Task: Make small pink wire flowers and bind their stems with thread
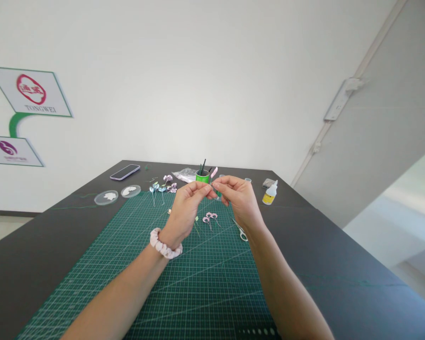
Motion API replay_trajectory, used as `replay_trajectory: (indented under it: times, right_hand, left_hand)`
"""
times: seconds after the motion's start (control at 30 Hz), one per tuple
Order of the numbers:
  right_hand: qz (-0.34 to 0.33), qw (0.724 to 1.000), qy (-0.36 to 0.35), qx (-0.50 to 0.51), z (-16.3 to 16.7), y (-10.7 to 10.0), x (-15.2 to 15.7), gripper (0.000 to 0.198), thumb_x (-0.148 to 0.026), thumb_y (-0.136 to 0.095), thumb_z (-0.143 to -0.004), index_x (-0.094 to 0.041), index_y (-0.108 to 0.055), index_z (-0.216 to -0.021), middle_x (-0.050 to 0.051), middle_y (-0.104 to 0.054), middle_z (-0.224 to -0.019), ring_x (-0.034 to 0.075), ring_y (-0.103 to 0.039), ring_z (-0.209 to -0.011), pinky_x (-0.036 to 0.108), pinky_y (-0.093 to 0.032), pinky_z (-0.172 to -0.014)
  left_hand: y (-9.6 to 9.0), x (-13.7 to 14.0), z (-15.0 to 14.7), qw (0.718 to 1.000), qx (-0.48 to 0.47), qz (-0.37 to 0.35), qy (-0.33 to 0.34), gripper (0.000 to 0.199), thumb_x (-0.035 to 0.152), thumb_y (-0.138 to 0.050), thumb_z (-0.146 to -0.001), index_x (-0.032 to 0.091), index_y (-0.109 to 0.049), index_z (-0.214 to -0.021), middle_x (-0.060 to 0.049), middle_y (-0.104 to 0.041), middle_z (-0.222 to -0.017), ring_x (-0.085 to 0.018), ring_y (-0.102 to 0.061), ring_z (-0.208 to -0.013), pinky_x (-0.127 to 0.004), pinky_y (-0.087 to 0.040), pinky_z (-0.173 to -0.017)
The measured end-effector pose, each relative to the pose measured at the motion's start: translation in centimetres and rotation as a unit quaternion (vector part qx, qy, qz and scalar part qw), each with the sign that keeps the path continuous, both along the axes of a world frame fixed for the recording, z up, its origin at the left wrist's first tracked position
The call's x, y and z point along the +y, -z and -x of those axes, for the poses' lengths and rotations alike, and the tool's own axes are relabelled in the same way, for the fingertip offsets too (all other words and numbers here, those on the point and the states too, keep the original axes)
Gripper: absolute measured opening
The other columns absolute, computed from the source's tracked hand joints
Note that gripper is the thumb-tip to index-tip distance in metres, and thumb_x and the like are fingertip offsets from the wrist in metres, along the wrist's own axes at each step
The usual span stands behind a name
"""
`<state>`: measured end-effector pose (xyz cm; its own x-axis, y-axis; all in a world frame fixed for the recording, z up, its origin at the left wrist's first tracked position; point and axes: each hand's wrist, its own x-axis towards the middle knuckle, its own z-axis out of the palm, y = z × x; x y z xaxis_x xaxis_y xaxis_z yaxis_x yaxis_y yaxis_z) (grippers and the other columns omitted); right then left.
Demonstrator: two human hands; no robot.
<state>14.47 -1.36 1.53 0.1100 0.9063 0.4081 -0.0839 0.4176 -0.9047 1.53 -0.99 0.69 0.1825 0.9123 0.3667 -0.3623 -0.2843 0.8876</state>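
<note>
Head view: pink petal (214, 172) tilted, raised above cutting mat (198, 283). Left hand (189, 200) and right hand (240, 196), nearly touching, both pinch narrowly at its base. Below, pink flowers (206, 220) on mat; scissors (243, 235) to their right.

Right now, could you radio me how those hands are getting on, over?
Left fingers and right fingers pinched close together, just below pink petal. Petal points up, leaning right. Green can beyond, scissors on mat; neither seems in the way.
</note>
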Motion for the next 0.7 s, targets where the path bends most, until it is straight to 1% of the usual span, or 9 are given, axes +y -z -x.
replay_trajectory:
  times: [0.4,0.7]
  right_hand:
    - [0.000,1.000,0.000,0.008,-0.05,0.08,0.09,0.016,-0.032,-0.077,-0.065,-0.017,-0.071,-0.065,-0.003,-0.057,-0.052,0.006,-0.037,-0.041,0.022,-0.026,-0.040]
    - [0.002,1.000,0.000,0.012,-0.02,0.01,0.13,0.017,-0.033,-0.077,-0.064,-0.017,-0.071,-0.064,-0.003,-0.057,-0.051,0.006,-0.037,-0.041,0.022,-0.025,-0.040]
  left_hand:
    - [0.12,0.19,0.02,1.000,-0.011,0.006,0.023,0.014,0.021,-0.064,-0.079,0.017,-0.068,-0.066,-0.001,-0.066,-0.065,-0.014,-0.058,-0.070,-0.030,-0.045,-0.078]
    - [0.22,0.23,-0.01,0.999,-0.017,0.008,0.026,0.015,0.021,-0.064,-0.079,0.016,-0.068,-0.066,-0.002,-0.067,-0.066,-0.014,-0.058,-0.070,-0.030,-0.045,-0.077]
